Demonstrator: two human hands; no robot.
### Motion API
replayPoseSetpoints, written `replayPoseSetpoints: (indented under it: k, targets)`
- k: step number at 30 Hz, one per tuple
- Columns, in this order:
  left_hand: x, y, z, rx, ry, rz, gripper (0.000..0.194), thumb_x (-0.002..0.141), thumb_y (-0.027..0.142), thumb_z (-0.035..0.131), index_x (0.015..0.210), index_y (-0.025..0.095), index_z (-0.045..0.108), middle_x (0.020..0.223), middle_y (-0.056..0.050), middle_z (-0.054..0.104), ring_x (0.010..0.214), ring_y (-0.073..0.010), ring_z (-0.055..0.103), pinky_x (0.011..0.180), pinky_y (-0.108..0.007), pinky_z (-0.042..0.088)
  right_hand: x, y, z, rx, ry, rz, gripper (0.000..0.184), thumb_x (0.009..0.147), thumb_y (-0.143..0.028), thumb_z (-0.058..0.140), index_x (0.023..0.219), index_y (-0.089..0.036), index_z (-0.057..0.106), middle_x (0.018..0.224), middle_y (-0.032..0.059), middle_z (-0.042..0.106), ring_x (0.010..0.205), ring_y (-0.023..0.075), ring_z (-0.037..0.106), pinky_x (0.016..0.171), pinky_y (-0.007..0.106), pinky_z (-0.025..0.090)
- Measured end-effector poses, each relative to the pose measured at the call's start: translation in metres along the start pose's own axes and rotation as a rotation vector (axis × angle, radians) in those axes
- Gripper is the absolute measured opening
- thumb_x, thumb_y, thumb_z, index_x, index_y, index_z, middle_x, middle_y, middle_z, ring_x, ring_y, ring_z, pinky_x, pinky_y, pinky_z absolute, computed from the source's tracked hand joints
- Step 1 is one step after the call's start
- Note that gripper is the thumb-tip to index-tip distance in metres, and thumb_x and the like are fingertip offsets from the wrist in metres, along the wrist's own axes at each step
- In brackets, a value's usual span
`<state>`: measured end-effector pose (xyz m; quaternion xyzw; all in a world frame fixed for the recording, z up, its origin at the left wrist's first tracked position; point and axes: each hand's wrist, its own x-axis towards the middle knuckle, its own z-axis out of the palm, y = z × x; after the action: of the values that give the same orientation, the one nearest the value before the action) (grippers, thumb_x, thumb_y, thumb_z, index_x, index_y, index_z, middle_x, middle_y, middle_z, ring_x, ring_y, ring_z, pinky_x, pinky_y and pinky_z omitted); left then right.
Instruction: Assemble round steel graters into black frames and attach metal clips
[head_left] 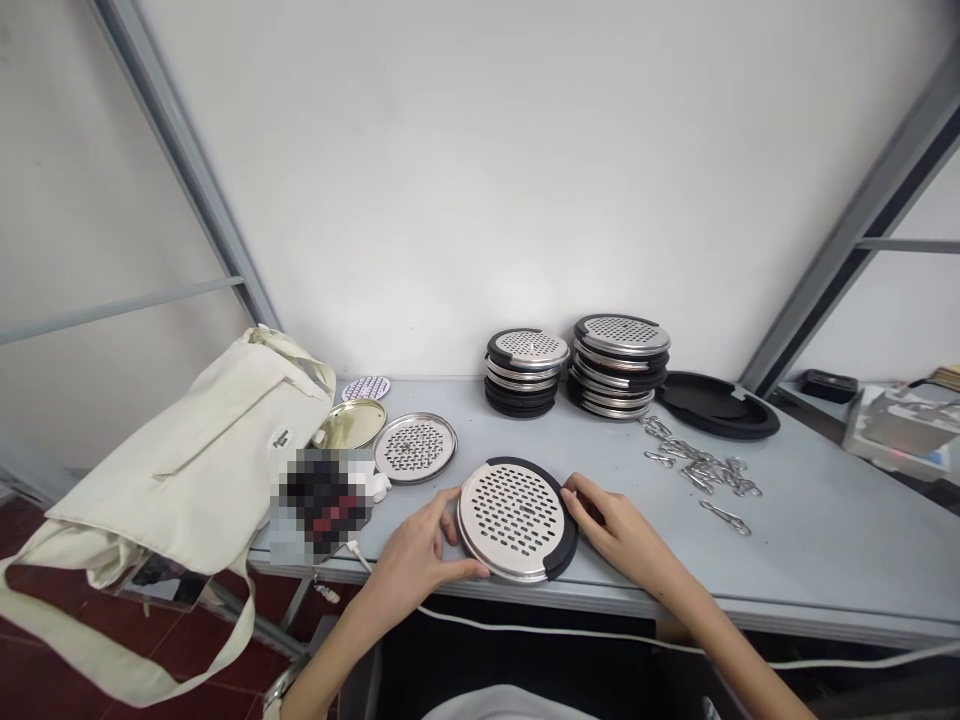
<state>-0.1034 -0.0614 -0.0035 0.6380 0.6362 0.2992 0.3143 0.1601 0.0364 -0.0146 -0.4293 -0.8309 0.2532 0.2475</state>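
Note:
A round metal grater disc (514, 515) lies near the table's front edge, its slotted silver face up. A black rim piece (564, 545) wraps round its right side. My left hand (424, 545) grips the disc's left edge, thumb low at the front and fingers higher up. On the other side, my right hand (611, 525) has its fingers closed against the black rim; the fingertips are partly hidden. Behind the left hand lies a loose slotted metal disc (416, 447) without a black rim, beside a gold-coloured lid (355, 423).
Two stacks of similar discs (527, 375) (619, 370) stand by the wall. To their right are a black round tray (716, 405) and a scatter of metal snap hooks (705, 465). A cream bag (180, 460) hangs over the left edge. A white cable (540, 628) runs along the front.

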Motion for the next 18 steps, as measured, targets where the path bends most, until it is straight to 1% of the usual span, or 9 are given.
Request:
replayPoseSetpoints:
  k: [3, 6, 10, 12, 15, 18]
  targets:
    - [0.0, 0.0, 0.001, -0.01, 0.009, -0.002, 0.087, 0.059, 0.052, 0.077, 0.134, 0.024, 0.042, 0.082, 0.004, 0.055, 0.059, -0.0105, 0.046, 0.061, -0.023, 0.036, -0.001, 0.0, 0.0, 0.009, -0.001, 0.021, 0.033, 0.097, -0.047, 0.028, 0.086, -0.024, 0.049, 0.064, -0.0015, 0.058, 0.059, 0.0172, 0.056, 0.06, 0.028, 0.04]
    - [0.0, 0.001, 0.003, -0.002, 0.03, -0.024, 0.088, 0.059, 0.054, 0.077, 0.134, 0.024, 0.041, 0.081, 0.004, 0.055, 0.059, -0.0112, 0.046, 0.06, -0.023, 0.035, -0.001, 0.0, 0.0, 0.03, -0.006, 0.047, 0.035, 0.097, -0.048, 0.028, 0.092, -0.024, 0.052, 0.07, 0.0008, 0.063, 0.064, 0.0191, 0.06, 0.064, 0.03, 0.042]
    - [-0.001, 0.004, 0.006, 0.082, 0.08, -0.021, 0.086, 0.061, 0.059, 0.073, 0.133, 0.024, 0.042, 0.08, 0.003, 0.056, 0.06, -0.0137, 0.047, 0.058, -0.024, 0.032, 0.0, -0.001, 0.0, 0.057, -0.008, 0.056, 0.04, 0.097, -0.049, 0.028, 0.109, -0.024, 0.056, 0.087, 0.0057, 0.069, 0.082, 0.0228, 0.064, 0.076, 0.033, 0.045]
    - [-0.001, 0.007, 0.009, 0.128, 0.103, -0.017, 0.083, 0.063, 0.061, 0.07, 0.132, 0.024, 0.042, 0.08, 0.002, 0.056, 0.061, -0.0154, 0.049, 0.059, -0.024, 0.031, 0.0, -0.001, 0.0, 0.06, 0.008, 0.069, 0.043, 0.097, -0.05, 0.028, 0.12, -0.024, 0.053, 0.088, 0.0064, 0.069, 0.085, 0.0237, 0.065, 0.077, 0.034, 0.045]
    - [-0.002, 0.01, 0.013, 0.179, 0.117, -0.01, 0.08, 0.067, 0.063, 0.066, 0.132, 0.025, 0.041, 0.079, 0.001, 0.056, 0.064, -0.0178, 0.053, 0.061, -0.025, 0.031, 0.0, 0.0, 0.0, 0.062, 0.053, 0.085, 0.047, 0.096, -0.049, 0.028, 0.13, -0.022, 0.045, 0.073, 0.0025, 0.064, 0.07, 0.0221, 0.063, 0.07, 0.032, 0.046]
    - [-0.001, 0.013, 0.017, 0.218, 0.13, -0.008, 0.078, 0.069, 0.065, 0.063, 0.133, 0.026, 0.04, 0.079, 0.001, 0.057, 0.068, -0.0206, 0.056, 0.062, -0.026, 0.031, -0.001, 0.001, 0.001, 0.079, 0.124, 0.069, 0.042, 0.096, -0.047, 0.03, 0.125, -0.021, 0.047, 0.062, -0.0021, 0.056, 0.059, 0.0186, 0.057, 0.061, 0.028, 0.043]
